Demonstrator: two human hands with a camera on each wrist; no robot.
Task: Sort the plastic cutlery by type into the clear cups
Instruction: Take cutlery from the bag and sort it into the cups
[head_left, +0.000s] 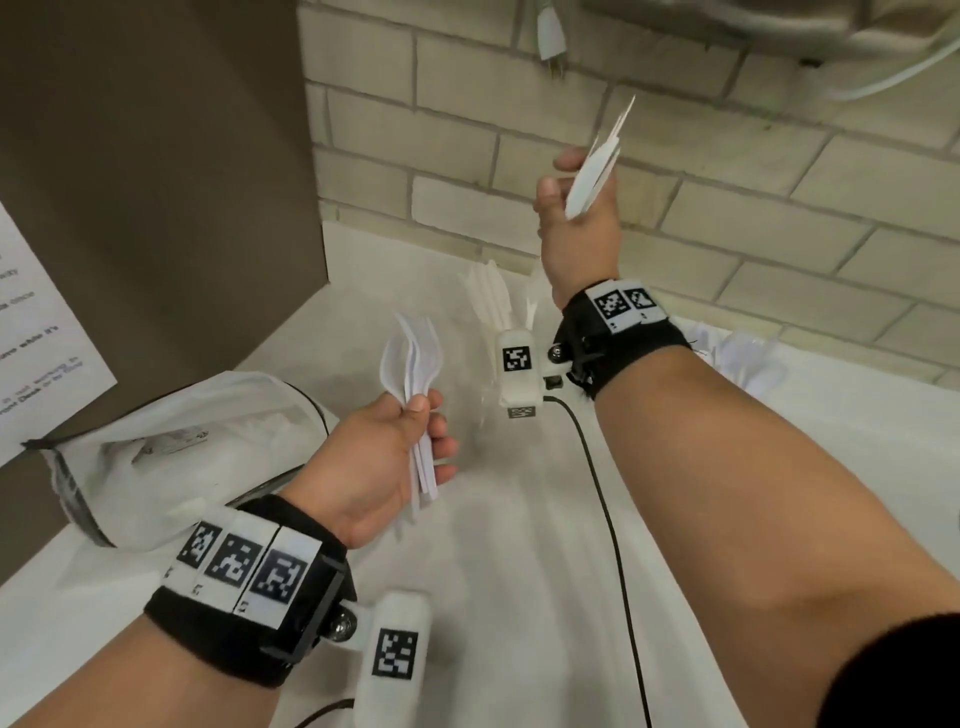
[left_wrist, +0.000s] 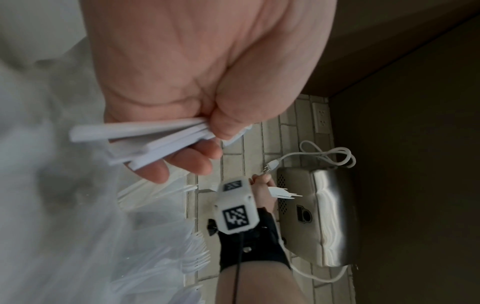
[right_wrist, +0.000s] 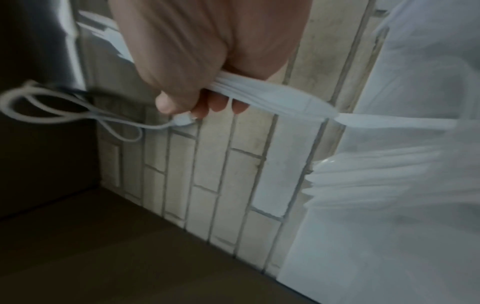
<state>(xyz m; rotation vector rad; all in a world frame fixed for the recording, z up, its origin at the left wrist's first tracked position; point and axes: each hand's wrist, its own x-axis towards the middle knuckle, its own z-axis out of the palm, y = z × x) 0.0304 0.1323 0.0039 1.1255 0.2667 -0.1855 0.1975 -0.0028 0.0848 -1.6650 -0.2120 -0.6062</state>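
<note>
My left hand (head_left: 426, 431) grips a bundle of white plastic spoons (head_left: 413, 358) by the handles, bowls up, low over the white counter; the handles (left_wrist: 145, 144) show under my thumb in the left wrist view. Raised near the brick wall, my right hand (head_left: 566, 187) grips several white forks (head_left: 597, 161), whose tines (left_wrist: 284, 194) show in the left wrist view. A clear cup (head_left: 491, 301) with white cutlery stands behind my right wrist. Another clear cup (head_left: 748, 358) holding forks stands to the right, partly hidden by my forearm.
A crumpled clear plastic bag (head_left: 182, 441) of cutlery lies at the left by a brown cabinet side (head_left: 156, 156) with a paper sheet (head_left: 36, 338). A steel appliance (head_left: 779, 31) with a white cord and plug (head_left: 550, 36) hangs above. A black cable (head_left: 608, 519) crosses the counter.
</note>
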